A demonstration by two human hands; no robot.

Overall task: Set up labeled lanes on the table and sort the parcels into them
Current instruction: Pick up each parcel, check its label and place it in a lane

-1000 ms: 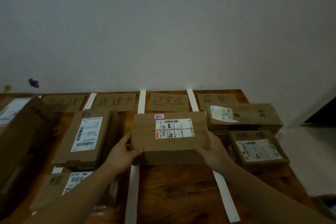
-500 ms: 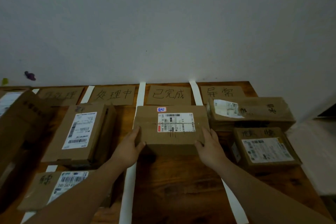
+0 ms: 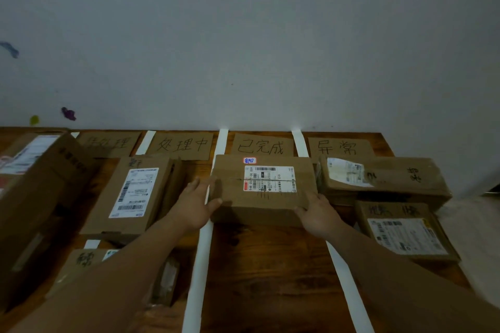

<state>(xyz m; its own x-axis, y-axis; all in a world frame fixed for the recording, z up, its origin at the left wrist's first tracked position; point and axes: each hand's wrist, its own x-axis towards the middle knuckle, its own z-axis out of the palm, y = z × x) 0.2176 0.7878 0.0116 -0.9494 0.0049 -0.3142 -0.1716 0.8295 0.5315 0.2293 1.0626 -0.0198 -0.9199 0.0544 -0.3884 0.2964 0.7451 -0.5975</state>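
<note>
A brown parcel (image 3: 262, 189) with a white shipping label lies flat on the wooden table (image 3: 270, 265), in the third lane just below its cardboard sign (image 3: 261, 146). My left hand (image 3: 196, 205) lies along the parcel's left side with straight fingers, and its thumb touches the front corner. At the right front corner, my right hand (image 3: 318, 213) rests against the parcel with relaxed fingers. White tape strips (image 3: 201, 251) (image 3: 343, 278) border this lane. Three more handwritten signs (image 3: 108, 143) (image 3: 181, 144) (image 3: 341, 147) stand along the wall edge.
A labeled parcel (image 3: 132, 194) lies in the second lane, with another (image 3: 81, 262) nearer me under my left forearm. A large box (image 3: 35, 184) fills the far left. Two parcels (image 3: 384, 178) (image 3: 405, 232) sit in the right lane, close to the table's right edge.
The parcel went from being held up in both hands to lying in the third lane, closer to its sign. My fingers have loosened against its sides.
</note>
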